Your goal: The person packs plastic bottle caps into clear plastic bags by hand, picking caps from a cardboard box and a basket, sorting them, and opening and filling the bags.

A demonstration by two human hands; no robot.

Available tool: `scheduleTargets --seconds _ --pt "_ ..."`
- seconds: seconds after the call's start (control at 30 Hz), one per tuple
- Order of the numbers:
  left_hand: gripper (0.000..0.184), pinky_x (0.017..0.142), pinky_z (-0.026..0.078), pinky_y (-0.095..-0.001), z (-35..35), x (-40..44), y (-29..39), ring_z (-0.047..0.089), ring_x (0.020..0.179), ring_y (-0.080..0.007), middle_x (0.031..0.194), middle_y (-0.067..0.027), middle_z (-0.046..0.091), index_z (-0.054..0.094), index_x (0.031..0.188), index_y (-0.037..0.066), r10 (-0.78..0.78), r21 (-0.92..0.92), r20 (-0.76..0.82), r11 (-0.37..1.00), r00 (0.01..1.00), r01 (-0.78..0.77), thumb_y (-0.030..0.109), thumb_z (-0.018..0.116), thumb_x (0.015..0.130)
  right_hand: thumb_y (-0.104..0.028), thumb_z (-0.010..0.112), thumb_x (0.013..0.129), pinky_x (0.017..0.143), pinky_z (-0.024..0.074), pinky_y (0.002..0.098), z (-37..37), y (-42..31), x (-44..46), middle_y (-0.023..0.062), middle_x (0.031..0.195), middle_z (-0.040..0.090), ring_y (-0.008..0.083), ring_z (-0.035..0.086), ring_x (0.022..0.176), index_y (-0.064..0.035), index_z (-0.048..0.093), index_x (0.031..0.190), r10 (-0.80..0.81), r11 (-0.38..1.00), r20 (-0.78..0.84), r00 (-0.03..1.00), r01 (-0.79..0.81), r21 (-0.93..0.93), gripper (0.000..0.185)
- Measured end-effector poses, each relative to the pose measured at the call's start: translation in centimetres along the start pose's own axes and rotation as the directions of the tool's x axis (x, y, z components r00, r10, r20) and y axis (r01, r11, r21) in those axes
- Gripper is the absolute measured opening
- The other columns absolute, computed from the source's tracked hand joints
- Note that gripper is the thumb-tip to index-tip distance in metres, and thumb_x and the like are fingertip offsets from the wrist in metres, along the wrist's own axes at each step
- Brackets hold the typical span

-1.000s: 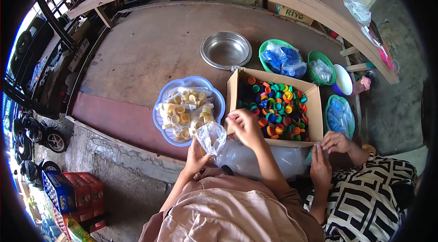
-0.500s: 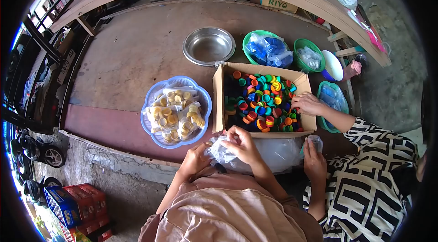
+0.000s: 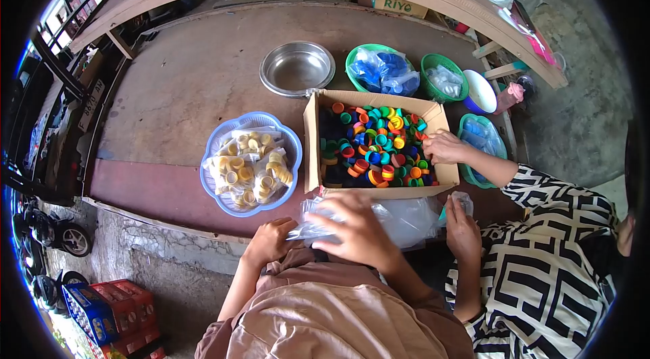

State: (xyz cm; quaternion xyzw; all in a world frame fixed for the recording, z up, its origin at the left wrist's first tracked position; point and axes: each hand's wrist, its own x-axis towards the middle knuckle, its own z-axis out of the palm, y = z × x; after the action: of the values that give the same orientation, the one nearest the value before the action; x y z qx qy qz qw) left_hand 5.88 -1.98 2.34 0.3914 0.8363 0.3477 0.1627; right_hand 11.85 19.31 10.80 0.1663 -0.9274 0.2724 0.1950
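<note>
My left hand (image 3: 269,242) is closed on the edge of a crumpled clear plastic bag (image 3: 303,229) at my lap. My right hand (image 3: 359,229) is blurred, its fingers spread above the plastic in front of the box. Just beyond lies a cardboard box (image 3: 312,146) full of colourful plastic bottle caps (image 3: 379,149). A blue scalloped basket (image 3: 296,159) to its left holds clear bags of cream-coloured caps (image 3: 249,166). More clear plastic (image 3: 409,220) lies along the box's near side.
At the right, a co-worker's hand (image 3: 447,147) reaches into the box; their other hand (image 3: 464,232) holds a small clear bag (image 3: 462,203). Behind stand a metal bowl (image 3: 298,69), green baskets (image 3: 443,60) and a white-and-blue bowl (image 3: 481,92). Stacked crates (image 3: 122,305) sit lower left.
My right hand has let go of the crumpled plastic and spread its fingers. My left hand still holds the bag, which looks more stretched out. The view has shifted slightly.
</note>
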Motion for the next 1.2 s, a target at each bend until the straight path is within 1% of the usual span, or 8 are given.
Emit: scheduleTargets --seconds 0.07,0.2,0.43,0.53,0.63,0.77,0.9,1.2 --pt "0.025 0.064 0.047 -0.043 -0.5 -0.1 0.4 0.057 0.076 -0.0353 0.083 -0.0132 0.058 0.055 0.088 0.003 0.052 0.024 -0.006 0.998 0.999 -0.052 0.014 0.065 0.068 -0.019 0.07 0.07 0.083 0.0412 0.0359 1.8 0.3 -0.7 0.0049 0.093 0.057 0.0227 0.055 0.093 -0.0097 0.064 0.09 -0.054 0.994 0.195 0.979 0.033 0.105 0.023" --pt "0.02 0.067 0.047 -0.0429 -0.4 -1.2 0.1 0.058 0.075 -0.0336 0.082 -0.0134 0.059 0.057 0.086 0.003 0.042 0.044 0.019 0.998 0.999 -0.043 0.006 0.06 0.067 -0.013 0.07 0.071 0.071 0.0489 0.0323 1.4 2.1 -2.4 0.0056 0.088 0.061 0.0221 0.06 0.078 -0.0055 0.064 0.089 0.074 0.878 0.359 0.93 -0.231 0.42 0.02" --pt "0.019 0.07 0.047 -0.0423 1.2 -1.7 -0.1 0.058 0.077 -0.034 0.082 -0.0131 0.06 0.06 0.084 0.004 -0.044 0.003 0.042 0.999 0.998 0.044 0.002 0.055 0.065 -0.033 0.077 0.061 0.087 0.0427 0.0378 0.9 2.5 -3.4 0.0085 0.111 0.056 0.0259 0.054 0.102 -0.0116 0.061 0.107 -0.015 0.973 0.335 0.942 -0.064 0.224 0.054" --pt "0.02 0.07 0.047 -0.0426 1.6 -1.7 -0.6 0.058 0.077 -0.0346 0.083 -0.0137 0.06 0.06 0.084 0.003 -0.051 0.015 0.001 0.999 0.999 0.051 0.001 0.053 0.065 -0.035 0.076 0.06 0.082 0.0462 0.0371 2.3 1.6 -3.6 0.0108 0.108 0.057 0.0285 0.057 0.093 -0.0071 0.061 0.105 -0.02 0.905 0.412 0.911 -0.159 0.394 0.055" --pt "0.018 0.069 0.046 -0.0432 1.6 -1.8 -0.9 0.056 0.078 -0.035 0.081 -0.0141 0.058 0.059 0.083 0.003 -0.108 0.002 -0.027 0.994 0.994 0.108 0.001 0.053 0.066 -0.029 0.073 0.067 0.076 0.0483 0.0353 3.2 0.9 -3.4 0.0107 0.104 0.058 0.0276 0.059 0.087 -0.0051 0.062 0.098 -0.056 0.933 0.421 0.905 -0.103 0.344 0.04" --pt "0.014 0.068 0.045 -0.0433 1.6 -1.8 -0.6 0.056 0.078 -0.0348 0.079 -0.0134 0.057 0.059 0.082 0.003 -0.187 -0.064 -0.093 0.981 0.978 0.181 0.008 0.061 0.069 -0.008 0.062 0.077 0.064 0.0498 0.0326 4.7 1.1 -3.4 0.0087 0.089 0.061 0.0253 0.061 0.073 -0.0033 0.062 0.09 0.022 0.935 0.318 0.948 -0.132 0.329 0.013" --pt "0.02 0.065 0.045 -0.0422 2.4 -1.7 -0.9 0.056 0.076 -0.0341 0.077 -0.0126 0.056 0.059 0.08 0.003 -0.191 -0.072 -0.166 0.981 0.967 0.181 0.018 0.068 0.07 -0.006 0.059 0.079 0.066 0.0496 0.0359 3.9 2.8 -2.7 0.0104 0.086 0.063 0.0281 0.062 0.075 -0.0043 0.061 0.093 0.134 0.875 0.262 0.956 -0.238 0.42 0.014" --pt "0.023 0.07 0.045 -0.0393 1.4 -0.6 0.6 0.058 0.076 -0.0309 0.078 -0.0104 0.058 0.058 0.078 0.004 -0.073 0.004 -0.182 0.997 0.981 0.075 0.024 0.068 0.074 0.003 0.069 0.072 0.061 0.0532 0.0253 -0.9 4.0 -1.5 0.01 0.081 0.067 0.0179 0.067 0.071 -0.0016 0.064 0.087 0.176 0.899 -0.168 0.97 -0.089 0.429 0.017"
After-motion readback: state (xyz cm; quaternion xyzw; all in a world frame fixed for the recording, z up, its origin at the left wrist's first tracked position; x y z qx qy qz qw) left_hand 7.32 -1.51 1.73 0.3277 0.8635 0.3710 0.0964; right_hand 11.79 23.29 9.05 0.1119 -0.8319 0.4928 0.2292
